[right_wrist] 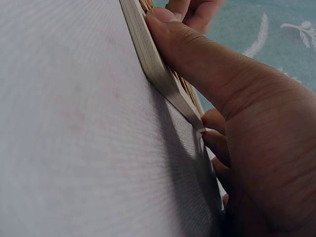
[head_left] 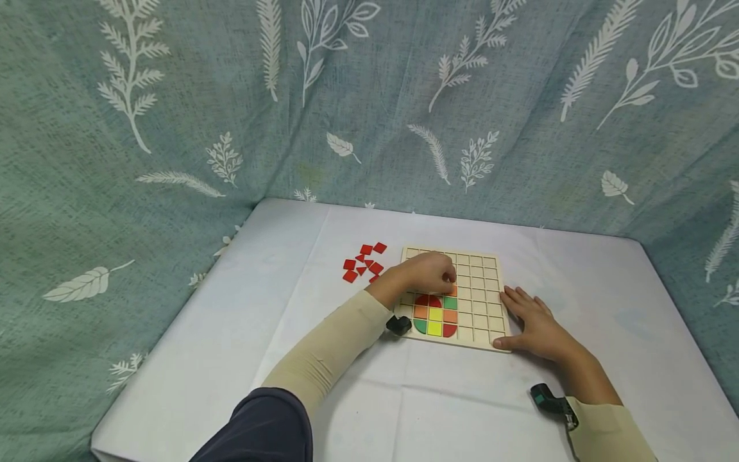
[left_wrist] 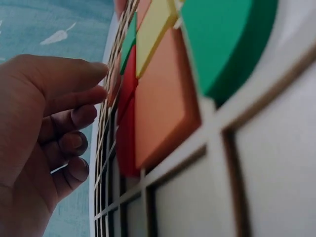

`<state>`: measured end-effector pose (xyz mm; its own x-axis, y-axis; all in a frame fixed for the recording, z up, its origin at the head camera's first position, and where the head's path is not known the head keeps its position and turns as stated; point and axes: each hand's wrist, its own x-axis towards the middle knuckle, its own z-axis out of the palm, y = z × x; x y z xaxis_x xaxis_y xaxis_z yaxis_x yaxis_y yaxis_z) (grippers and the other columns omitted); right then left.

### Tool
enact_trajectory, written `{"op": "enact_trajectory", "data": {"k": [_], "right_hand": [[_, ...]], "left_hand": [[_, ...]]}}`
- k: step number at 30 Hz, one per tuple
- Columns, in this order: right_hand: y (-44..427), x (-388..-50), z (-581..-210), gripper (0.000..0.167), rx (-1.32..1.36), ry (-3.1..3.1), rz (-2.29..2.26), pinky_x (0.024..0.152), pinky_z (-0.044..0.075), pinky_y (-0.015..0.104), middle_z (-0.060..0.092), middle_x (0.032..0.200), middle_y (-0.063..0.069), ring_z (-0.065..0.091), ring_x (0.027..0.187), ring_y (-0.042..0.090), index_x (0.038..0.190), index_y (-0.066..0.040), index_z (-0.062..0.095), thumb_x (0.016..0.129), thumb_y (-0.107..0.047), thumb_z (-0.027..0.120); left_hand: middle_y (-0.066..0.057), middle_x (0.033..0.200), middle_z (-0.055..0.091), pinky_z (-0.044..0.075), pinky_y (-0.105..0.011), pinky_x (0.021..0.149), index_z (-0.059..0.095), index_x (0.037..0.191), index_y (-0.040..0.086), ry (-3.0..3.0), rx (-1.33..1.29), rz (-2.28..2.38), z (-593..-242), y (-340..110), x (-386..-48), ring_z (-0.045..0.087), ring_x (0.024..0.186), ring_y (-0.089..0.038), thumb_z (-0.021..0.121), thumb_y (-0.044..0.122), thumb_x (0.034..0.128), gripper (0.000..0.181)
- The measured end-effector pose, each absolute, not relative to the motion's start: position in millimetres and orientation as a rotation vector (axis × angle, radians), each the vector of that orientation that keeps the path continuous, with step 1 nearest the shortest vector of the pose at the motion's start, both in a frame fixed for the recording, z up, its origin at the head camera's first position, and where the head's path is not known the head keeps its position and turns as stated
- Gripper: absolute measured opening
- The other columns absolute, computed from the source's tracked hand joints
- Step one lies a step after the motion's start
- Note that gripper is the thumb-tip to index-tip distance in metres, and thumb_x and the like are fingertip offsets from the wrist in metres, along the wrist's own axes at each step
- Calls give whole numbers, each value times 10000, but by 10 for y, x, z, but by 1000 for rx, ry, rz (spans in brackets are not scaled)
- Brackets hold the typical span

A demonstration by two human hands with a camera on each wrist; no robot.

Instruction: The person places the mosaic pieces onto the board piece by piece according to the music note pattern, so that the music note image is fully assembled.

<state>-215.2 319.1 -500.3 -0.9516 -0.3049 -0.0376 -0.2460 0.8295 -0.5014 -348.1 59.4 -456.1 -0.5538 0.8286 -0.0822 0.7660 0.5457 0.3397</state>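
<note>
Left hand [head_left: 428, 273]: thumb and forefinger pinched at orange tile [head_left: 453, 291], just beyond green tile [head_left: 450, 303] on wooden grid board [head_left: 479, 283]. Best seat tile square between ridges, then press flat. Right hand [head_left: 535, 328], fingers spread, thumb on near-right corner: should brace board against sliding.
</note>
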Motion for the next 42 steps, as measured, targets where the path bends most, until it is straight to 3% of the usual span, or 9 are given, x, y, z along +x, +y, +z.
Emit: {"op": "enact_trajectory", "data": {"k": [9,25,35,42], "right_hand": [[3169,-2186,-4989,1221,-448,2895,-773,1125,-54,518,185,1570,220,54,1452,388,1504,39,265,642,-658,778],[3123,-2212,-4955,1220,-464,2892,-772,1122,-52,529,184,1568,227,56,1449,397,1501,45,267,641,-649,783],[3130,-2194,-4967,1210,-483,2891,-756,1120,-30,544,184,1565,235,65,1444,410,1497,50,273,650,-653,775],[3174,-2143,-4967,1211,-466,2896,-760,1116,-29,557,190,1559,247,71,1440,422,1495,55,273,653,-659,771]], "left_hand": [[99,889,598,430,-241,744,730,929,211,2562,1362,381,-4555,562,-3463,521,804,-86,679,290,908,96],[110,951,611,447,-251,773,729,977,206,2582,1294,426,-4571,414,-3517,544,851,-78,659,279,901,127],[75,935,618,462,-260,733,737,1036,176,2662,1155,460,-4550,-259,-3577,549,816,-99,655,269,899,185],[69,902,626,464,-277,744,737,1024,157,2732,1089,505,-4585,-737,-3548,550,785,-90,725,286,836,229]]}}
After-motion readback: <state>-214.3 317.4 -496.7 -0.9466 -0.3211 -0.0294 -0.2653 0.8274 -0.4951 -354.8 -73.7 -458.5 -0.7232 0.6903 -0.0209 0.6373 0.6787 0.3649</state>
